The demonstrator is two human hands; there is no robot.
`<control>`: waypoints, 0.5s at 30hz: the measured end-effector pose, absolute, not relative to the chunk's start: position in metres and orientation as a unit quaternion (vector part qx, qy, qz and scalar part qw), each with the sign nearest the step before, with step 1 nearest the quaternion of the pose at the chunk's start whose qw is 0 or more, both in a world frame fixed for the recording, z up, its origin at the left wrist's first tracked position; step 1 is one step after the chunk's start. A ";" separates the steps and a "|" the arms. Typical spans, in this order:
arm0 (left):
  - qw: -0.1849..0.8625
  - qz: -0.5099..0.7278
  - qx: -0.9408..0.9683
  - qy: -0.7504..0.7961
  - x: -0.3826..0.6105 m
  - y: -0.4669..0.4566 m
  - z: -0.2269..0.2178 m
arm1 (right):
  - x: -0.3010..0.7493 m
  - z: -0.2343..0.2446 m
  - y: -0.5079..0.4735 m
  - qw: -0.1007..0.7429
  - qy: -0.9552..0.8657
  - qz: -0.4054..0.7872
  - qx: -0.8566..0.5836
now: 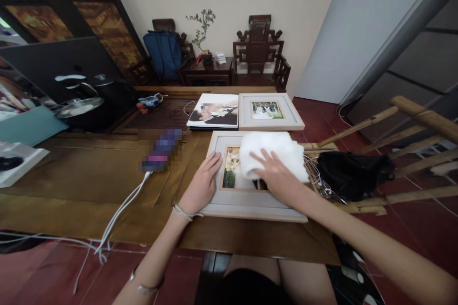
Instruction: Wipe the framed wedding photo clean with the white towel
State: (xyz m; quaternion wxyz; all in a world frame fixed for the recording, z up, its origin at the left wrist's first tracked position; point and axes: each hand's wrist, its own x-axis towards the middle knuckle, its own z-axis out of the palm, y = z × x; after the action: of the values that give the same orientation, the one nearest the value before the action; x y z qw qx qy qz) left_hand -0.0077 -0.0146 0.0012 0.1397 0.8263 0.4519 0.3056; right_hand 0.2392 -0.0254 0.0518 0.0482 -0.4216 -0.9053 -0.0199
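Observation:
A framed photo with a wide pale mat and light wood edge lies flat on the wooden table in front of me. On its left edge rests my left hand, fingers together and stretched along the frame's side. My right hand presses on a folded white cloth, which covers the upper right of the photo. Its fingers are spread over the cloth, and part of the picture shows beneath. Behind stand two more flat items: a second framed photo and a photo album with a printed cover.
A blurred-out phone with white cables lies on the table's left. Beyond it are a small blue-and-white teapot and a glass-lidded pot. At right, a black bag sits on a bamboo chair.

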 end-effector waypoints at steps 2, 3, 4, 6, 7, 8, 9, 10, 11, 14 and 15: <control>0.147 0.317 0.824 0.446 -0.009 -0.014 0.001 | 0.247 0.052 0.011 0.074 -0.895 -0.039 -0.438; 0.151 0.322 0.823 0.444 -0.009 -0.014 0.001 | 0.250 0.052 0.026 0.082 -0.891 -0.048 -0.444; 0.154 0.325 0.821 0.443 -0.009 -0.014 0.001 | 0.251 0.053 0.037 0.084 -0.888 -0.058 -0.447; 0.158 0.329 0.816 0.449 -0.009 -0.015 0.002 | 0.251 0.054 0.048 0.077 -0.888 -0.075 -0.447; 0.159 0.330 0.813 0.452 -0.008 -0.015 0.002 | 0.249 0.053 0.047 0.067 -0.891 -0.077 -0.442; 0.160 0.331 0.811 0.455 -0.008 -0.015 0.002 | 0.247 0.053 0.041 0.055 -0.895 -0.076 -0.437; 0.161 0.331 0.810 0.457 -0.008 -0.016 0.002 | 0.245 0.053 0.032 0.043 -0.898 -0.072 -0.431; 0.160 0.331 0.810 0.457 -0.007 -0.016 0.002 | 0.242 0.054 0.018 0.031 -0.902 -0.062 -0.427; 0.158 0.330 0.811 0.456 -0.007 -0.016 0.001 | 0.240 0.055 0.002 0.019 -0.905 -0.047 -0.423; 0.146 0.327 0.815 0.455 -0.006 -0.016 0.001 | 0.237 0.068 -0.054 -0.021 -0.916 0.028 -0.399; 0.142 0.326 0.817 0.454 -0.006 -0.016 0.000 | 0.236 0.072 -0.073 -0.031 -0.922 0.057 -0.383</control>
State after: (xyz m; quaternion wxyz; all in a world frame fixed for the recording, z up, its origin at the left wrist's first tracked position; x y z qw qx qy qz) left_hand -0.0061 -0.0163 0.0005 0.1419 0.8166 0.4545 0.3262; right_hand 0.2359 -0.0728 0.0724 -0.0307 -0.3826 -0.9216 0.0572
